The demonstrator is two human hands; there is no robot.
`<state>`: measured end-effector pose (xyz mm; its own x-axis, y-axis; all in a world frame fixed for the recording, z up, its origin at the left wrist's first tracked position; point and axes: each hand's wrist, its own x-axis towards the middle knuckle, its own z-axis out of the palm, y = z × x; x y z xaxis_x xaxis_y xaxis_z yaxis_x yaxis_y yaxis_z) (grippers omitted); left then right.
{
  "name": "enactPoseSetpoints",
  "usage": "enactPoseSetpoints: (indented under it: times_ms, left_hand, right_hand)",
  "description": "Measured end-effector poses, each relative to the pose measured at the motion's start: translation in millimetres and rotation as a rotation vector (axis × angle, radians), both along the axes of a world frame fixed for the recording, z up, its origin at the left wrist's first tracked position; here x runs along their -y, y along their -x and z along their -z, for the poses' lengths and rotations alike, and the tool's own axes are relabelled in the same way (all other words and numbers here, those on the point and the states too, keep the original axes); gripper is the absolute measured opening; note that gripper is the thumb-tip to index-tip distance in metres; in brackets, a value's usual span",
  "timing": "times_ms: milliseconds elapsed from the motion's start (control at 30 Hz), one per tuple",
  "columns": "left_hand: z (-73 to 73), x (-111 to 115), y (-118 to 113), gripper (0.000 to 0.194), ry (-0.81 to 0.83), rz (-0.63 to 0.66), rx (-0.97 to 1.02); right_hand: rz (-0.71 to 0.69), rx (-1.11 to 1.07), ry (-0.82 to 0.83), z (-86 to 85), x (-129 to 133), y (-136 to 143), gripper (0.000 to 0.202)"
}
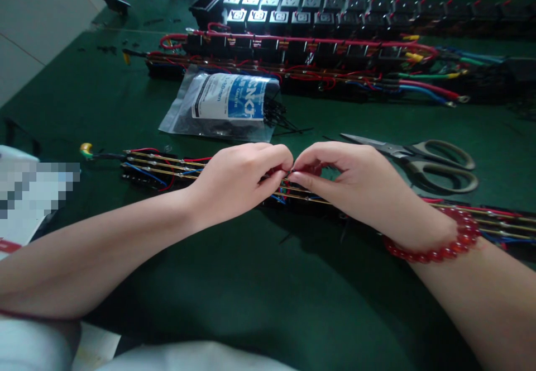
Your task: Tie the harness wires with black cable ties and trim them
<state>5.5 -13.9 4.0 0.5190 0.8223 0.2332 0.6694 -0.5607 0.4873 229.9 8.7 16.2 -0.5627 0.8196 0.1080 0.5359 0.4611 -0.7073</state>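
Observation:
My left hand [247, 178] is closed in a pinch above a long wired socket strip [163, 165] with brass bars and red and blue wires. Fingertip to fingertip with it, my right hand [345, 172] pinches at the same spot, a red bead bracelet on its wrist. Something small and dark shows between the fingertips, too little of it to name. Both hands hide the middle of the strip. Behind them lies an open plastic bag [230, 97] with black cable ties [276, 113] poking out. Scissors [419, 161] with dark handles lie just behind my right hand.
Further back, several similar wired strips [301, 72] lie across the green table [259, 287], some with cable ends [439, 94] sticking out. Rows of socket units [276, 16] stand behind those. A white packet [20, 192], partly blurred out, is at the left edge.

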Motion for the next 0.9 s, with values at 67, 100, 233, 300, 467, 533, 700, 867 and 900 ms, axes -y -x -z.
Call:
enactPoseSetpoints:
  times_ms: [67,100,233,300,467,533,700,867,900]
  left_hand:
    - [0.7,0.2,0.0,0.017,-0.016,0.000,0.002]
    - [0.7,0.3,0.0,0.017,-0.027,0.002,0.002]
    - [-1.0,0.9,0.3,0.019,-0.062,0.001,-0.007]
    - [-1.9,1.4,0.5,0.019,-0.072,0.000,-0.006]
    - [-0.4,3.1,0.4,0.019,-0.142,0.001,0.004]
    - [1.3,3.6,0.1,0.019,-0.167,0.002,0.013]
    - [5.3,2.3,-0.1,0.016,-0.184,0.036,0.044]
    - [7.7,0.8,0.4,0.016,-0.181,0.048,0.056]
    - [7.8,0.8,0.5,0.015,-0.181,0.052,0.058]
  right_hand:
    - [-0.004,0.003,0.006,-0.2,-0.2,-0.2,0.010]
    - [-0.006,0.004,0.007,-0.3,-0.4,-0.2,0.009]
    - [-0.015,0.006,0.003,-0.2,-0.9,-0.1,0.009]
    - [-0.014,0.011,0.002,0.3,-0.8,0.1,0.008]
    - [-0.014,0.013,0.009,0.6,-0.1,0.8,0.007]
    - [-0.013,0.012,0.012,0.0,0.2,1.0,0.006]
    - [0.009,-0.029,0.000,-0.7,1.3,0.4,0.007]
    - [-0.034,-0.042,-0.029,1.0,1.4,-0.5,0.005]
    - [-0.039,-0.040,-0.024,1.3,1.3,-0.4,0.004]
